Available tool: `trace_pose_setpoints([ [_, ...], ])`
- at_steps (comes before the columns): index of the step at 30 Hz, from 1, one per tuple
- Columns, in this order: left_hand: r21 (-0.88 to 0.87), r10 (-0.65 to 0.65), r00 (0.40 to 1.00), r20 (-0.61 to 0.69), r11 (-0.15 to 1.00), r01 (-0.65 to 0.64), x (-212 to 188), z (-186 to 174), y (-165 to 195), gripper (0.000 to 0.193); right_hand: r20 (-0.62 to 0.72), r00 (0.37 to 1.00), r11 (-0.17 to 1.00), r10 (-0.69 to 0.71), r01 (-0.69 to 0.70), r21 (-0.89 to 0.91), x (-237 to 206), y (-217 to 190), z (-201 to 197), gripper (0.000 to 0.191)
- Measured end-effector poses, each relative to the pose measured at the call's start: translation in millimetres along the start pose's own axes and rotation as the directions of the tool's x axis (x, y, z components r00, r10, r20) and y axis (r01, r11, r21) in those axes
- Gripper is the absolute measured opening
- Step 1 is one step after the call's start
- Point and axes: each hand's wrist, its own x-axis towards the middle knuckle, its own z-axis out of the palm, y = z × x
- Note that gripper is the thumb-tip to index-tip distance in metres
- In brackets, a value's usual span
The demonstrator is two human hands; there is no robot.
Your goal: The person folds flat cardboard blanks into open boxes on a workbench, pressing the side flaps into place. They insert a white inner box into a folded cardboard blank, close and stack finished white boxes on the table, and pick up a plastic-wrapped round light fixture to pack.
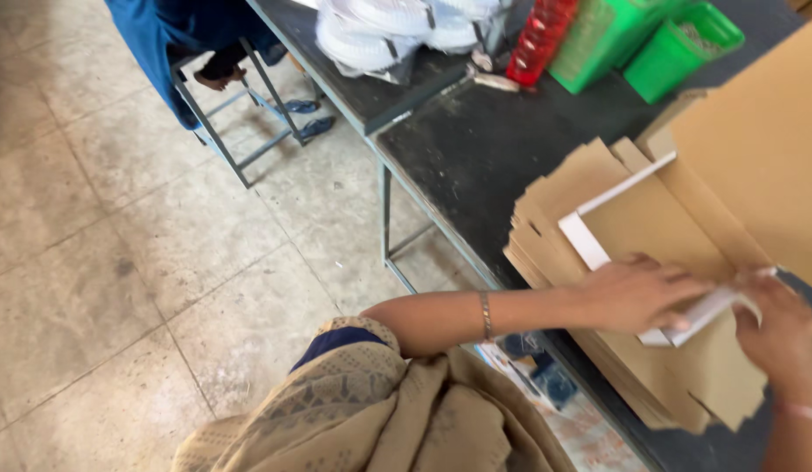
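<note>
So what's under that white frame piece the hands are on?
A stack of flat brown cardboard sheets lies under the white frame, on the dark table. Anything beneath the stack is covered.

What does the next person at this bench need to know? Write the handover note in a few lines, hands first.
Left hand: flat, palm down on the white frame piece, pressing it onto the stack of flat cardboard blanks.
Right hand: fingers pinching the near end of the same white piece.
Stack lies at the edge of the dark table; a cardboard flap is raised at the right.
Done: white piece sits on the top blank.
Left: top blank is still unfolded apart from that flap.
Green bins at the far end are untouched.
</note>
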Motion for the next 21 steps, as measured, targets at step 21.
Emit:
trace_pose_setpoints([
  [21,0.017,-0.877,0.262,-0.403,0.280,0.960,70.5,-388.8,-476.8,0.043,0.039,0.833,0.760,0.553,-0.523,0.386,73.4,-313.1,-63.8,0.023],
])
